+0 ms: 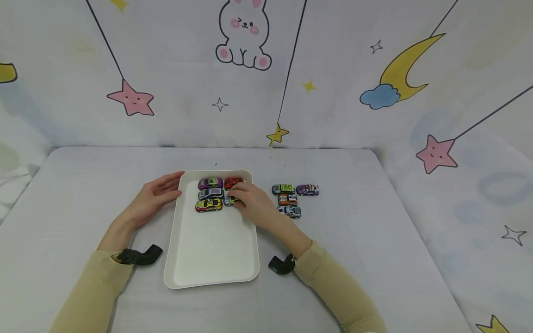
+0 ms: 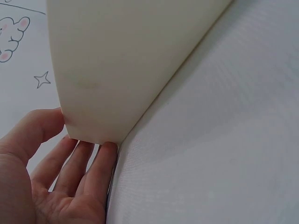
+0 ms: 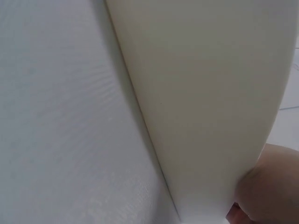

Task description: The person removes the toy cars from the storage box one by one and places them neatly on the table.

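Note:
A white tray (image 1: 214, 245) lies on the table, with several small toy cars in two columns at its far end. My left hand (image 1: 151, 200) touches the tray's far left side with extended fingers and thumb; the left wrist view shows its fingertips against the tray wall (image 2: 100, 93). Inside the tray, my right hand (image 1: 255, 206) pinches a blue and yellow toy car (image 1: 230, 200), partly covered by the fingers. Close by sit a red toy car (image 1: 233, 183), a purple one (image 1: 210, 183), a silver striped one (image 1: 210, 194) and a yellow one (image 1: 209, 205).
Right of the tray, on the white tablecloth (image 1: 354, 259), stand a green toy car (image 1: 283, 188), a purple-white one (image 1: 307, 189), an orange one (image 1: 288, 200) and a grey one (image 1: 289, 212). A patterned cloth wall (image 1: 333, 125) rises behind the table.

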`<control>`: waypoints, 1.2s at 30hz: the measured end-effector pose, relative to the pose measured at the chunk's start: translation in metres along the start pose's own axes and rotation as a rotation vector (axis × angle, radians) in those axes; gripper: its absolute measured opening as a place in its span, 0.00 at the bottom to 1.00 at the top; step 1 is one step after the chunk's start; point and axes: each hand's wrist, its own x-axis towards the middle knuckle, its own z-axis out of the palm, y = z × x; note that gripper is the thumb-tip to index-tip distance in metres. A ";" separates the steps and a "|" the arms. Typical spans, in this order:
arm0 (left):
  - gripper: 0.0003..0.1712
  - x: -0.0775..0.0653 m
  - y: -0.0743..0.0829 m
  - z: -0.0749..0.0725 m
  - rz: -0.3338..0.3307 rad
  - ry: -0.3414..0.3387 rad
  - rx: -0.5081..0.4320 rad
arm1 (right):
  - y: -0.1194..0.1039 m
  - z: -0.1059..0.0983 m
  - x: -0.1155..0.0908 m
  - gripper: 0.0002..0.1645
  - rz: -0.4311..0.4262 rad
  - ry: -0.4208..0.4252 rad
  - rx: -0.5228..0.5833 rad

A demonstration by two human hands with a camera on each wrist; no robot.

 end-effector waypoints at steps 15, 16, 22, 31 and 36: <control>0.36 0.000 0.000 0.000 0.004 0.004 0.010 | 0.003 -0.005 -0.005 0.17 -0.119 0.081 -0.044; 0.36 -0.001 0.000 0.000 0.005 0.003 0.009 | 0.003 -0.006 -0.005 0.17 -0.124 0.092 -0.043; 0.36 -0.001 0.000 0.001 0.007 0.004 0.006 | 0.004 -0.014 -0.010 0.18 -0.159 0.161 -0.011; 0.36 0.000 -0.001 0.000 0.014 0.002 -0.002 | 0.010 -0.024 -0.021 0.18 -0.159 0.210 -0.022; 0.36 0.000 -0.002 0.000 0.022 0.003 0.002 | 0.015 -0.031 -0.031 0.18 -0.132 0.210 -0.041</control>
